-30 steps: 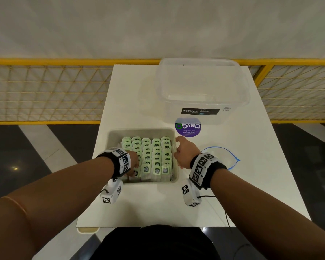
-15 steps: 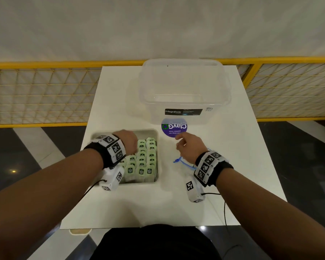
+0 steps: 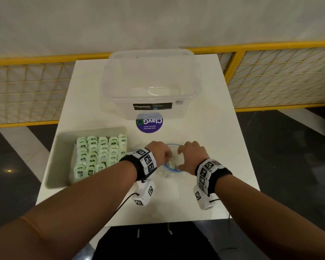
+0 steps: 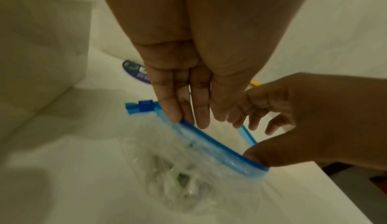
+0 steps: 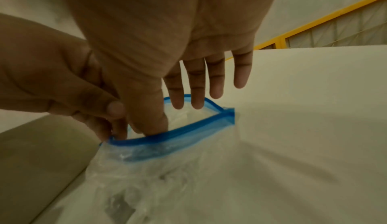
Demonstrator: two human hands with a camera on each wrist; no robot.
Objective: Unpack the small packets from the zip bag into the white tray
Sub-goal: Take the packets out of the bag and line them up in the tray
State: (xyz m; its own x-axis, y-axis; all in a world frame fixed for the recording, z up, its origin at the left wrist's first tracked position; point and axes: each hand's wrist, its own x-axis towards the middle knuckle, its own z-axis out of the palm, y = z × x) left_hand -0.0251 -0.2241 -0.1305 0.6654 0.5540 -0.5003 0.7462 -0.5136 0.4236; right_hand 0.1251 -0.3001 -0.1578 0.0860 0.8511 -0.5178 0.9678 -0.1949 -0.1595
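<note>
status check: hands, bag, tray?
Left hand and right hand both pinch zip bag rim, mouth open. Packets still inside bag; white tray left of it, rows filled. Nothing blocking.

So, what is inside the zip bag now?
The zip bag stands open between the hands. Through its clear plastic a few small packets show near the bottom, blurred, so their number cannot be told. The right hand has its thumb inside the mouth.

I stand in what looks like a fenced indoor work bay, not a home: a plain white table [image 3: 204, 132] sits against a yellow mesh barrier [image 3: 281, 76], with a dark polished floor [image 3: 289, 147] marked by pale stripes around it.
</note>
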